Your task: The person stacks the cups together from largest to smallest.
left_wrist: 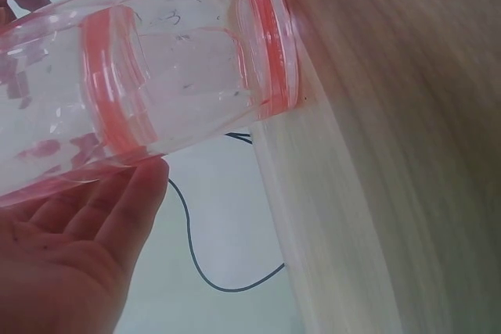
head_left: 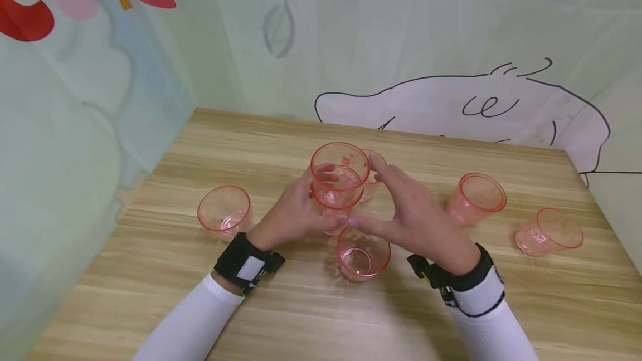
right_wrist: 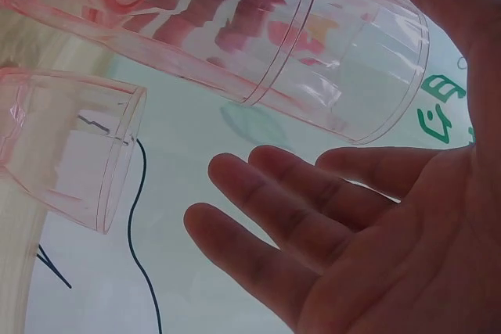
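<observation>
Two clear pinkish-red plastic cups are stacked mid-table, the upper cup (head_left: 345, 177) sitting partly down in the lower cup (head_left: 328, 200). My left hand (head_left: 293, 210) holds this stack from the left, thumb across the front and fingers around the back. In the left wrist view, its fingers lie along the stack (left_wrist: 188, 60). On the other side, my right hand (head_left: 418, 213) is spread, its fingers apart from the cup wall in the right wrist view. Just in front of the stack stands another cup (head_left: 363, 263), near the right thumb. One more cup (head_left: 373, 189) stands behind, partly hidden.
A single cup (head_left: 225, 216) stands to the left on the wooden table (head_left: 301, 316). Toward the right are a cup (head_left: 471, 205) with a doubled rim and another cup (head_left: 546, 233). A printed curtain (head_left: 401, 27) hangs along the table's back and left sides.
</observation>
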`<state>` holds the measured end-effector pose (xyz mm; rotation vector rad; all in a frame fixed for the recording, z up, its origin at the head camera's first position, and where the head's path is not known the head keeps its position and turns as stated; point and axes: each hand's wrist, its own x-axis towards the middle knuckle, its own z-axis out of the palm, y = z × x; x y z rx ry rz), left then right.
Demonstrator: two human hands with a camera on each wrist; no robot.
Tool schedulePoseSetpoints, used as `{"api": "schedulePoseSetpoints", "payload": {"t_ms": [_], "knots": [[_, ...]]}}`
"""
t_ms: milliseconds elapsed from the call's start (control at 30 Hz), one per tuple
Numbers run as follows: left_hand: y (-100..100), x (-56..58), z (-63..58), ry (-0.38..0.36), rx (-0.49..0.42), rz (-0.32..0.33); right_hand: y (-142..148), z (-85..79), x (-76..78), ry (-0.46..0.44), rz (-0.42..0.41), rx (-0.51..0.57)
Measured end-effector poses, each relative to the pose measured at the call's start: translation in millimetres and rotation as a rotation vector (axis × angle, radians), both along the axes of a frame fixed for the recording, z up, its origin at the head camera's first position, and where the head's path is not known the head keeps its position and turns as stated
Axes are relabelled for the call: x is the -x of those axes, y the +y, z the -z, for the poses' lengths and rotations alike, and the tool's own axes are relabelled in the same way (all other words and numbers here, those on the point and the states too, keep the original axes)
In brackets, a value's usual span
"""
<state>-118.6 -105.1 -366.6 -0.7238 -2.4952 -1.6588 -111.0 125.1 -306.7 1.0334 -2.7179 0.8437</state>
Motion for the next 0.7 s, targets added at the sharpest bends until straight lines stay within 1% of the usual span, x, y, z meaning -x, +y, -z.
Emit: {"api": "schedulePoseSetpoints", "payload": {"t_ms": [100, 200, 433, 700], "knots": [[-1.3, 6.4, 12.0, 0.006, 0.006, -0.001, -0.1, 0.5, 0.6, 0.003, -0.003, -0.004], [-1.4, 8.3, 15.2, 0.014, 0.002, -0.004, 0.4, 0.6, 0.4, -0.002, -0.005, -0.004], [-1.2, 8.8, 15.1, 0.016, 0.008, -0.005, 2.1, 0.8, -0.9, -0.036, -0.011, 0.015], [-2.0, 8.1, 14.3, 0.029, 0.047, -0.034, 0.1, 0.6, -1.7, -0.025, -0.051, 0.010]]}}
